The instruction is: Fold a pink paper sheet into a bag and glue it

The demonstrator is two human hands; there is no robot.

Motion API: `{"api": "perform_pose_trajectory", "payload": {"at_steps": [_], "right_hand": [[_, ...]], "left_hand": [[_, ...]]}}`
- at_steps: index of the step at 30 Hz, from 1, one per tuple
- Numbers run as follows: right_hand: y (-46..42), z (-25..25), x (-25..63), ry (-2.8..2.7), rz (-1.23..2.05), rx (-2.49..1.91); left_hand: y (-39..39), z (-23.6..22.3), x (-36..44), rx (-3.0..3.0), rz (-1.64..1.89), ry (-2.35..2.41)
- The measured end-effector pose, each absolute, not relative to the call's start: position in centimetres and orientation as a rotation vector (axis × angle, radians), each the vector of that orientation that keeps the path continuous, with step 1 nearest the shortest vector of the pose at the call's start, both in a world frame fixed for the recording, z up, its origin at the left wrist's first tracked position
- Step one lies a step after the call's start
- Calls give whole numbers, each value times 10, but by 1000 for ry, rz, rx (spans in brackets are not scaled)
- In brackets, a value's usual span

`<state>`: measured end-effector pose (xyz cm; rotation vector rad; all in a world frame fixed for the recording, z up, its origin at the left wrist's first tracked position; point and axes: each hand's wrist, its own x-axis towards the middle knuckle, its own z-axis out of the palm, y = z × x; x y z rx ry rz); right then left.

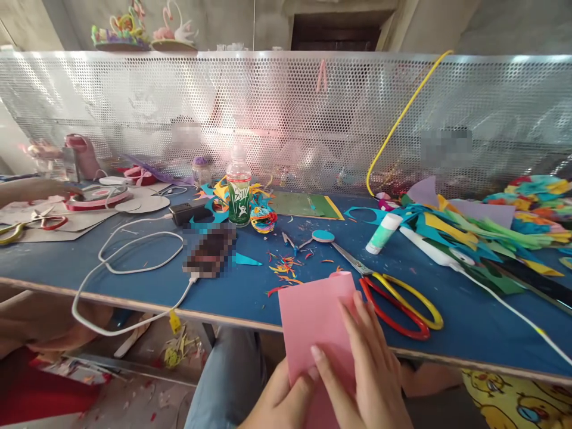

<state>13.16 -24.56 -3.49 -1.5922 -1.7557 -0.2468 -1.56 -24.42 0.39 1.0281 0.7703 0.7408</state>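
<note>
A folded sheet of pink paper (313, 316) is held up in front of the table's edge, its top edge curling over near the right corner. My left hand (283, 396) pinches its lower left part between thumb and fingers. Along the right side, my right hand (369, 363) grips the sheet, with its thumb on the face and its fingers at the right edge. Just beyond the paper lie large scissors (393, 298) with red and yellow handles. The paper's lower end is partly hidden by my hands.
On the blue table (250, 292) stand a bottle (239, 193) and a glue stick (383, 234). A phone (212, 250) with a white cable lies left. Colourful paper strips (465, 232) and a white glue gun (433, 247) are right. Another person's hand (49, 190) is far left.
</note>
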Motion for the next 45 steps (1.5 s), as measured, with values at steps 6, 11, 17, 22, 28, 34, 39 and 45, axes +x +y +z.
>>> {"api": "perform_pose_trajectory", "payload": {"at_steps": [6, 11, 17, 22, 28, 34, 39, 45], "right_hand": [[-252, -30, 139, -1680, -36, -1595], [-252, -20, 159, -1337, 590, -1598], [-248, -27, 171, -1046, 1077, -1441], [-256, -23, 164, -935, 1016, -1505], [-261, -3, 153, -980, 997, -1438], [-260, 1, 151, -919, 1046, -1442], [-263, -1, 149, -847, 1057, -1458], [-242, 13, 147, -958, 1020, -1414]], "left_hand": [[-244, -2, -13, 865, 812, 784], [-237, -18, -15, 685, 822, 837], [-230, -16, -23, 652, 843, 837], [-233, -13, -24, 659, 856, 752], [-234, -15, -26, 672, 855, 736], [-236, -17, -26, 682, 838, 745], [-236, -21, -28, 726, 827, 745], [-223, -10, -34, 1144, 953, 878]]}}
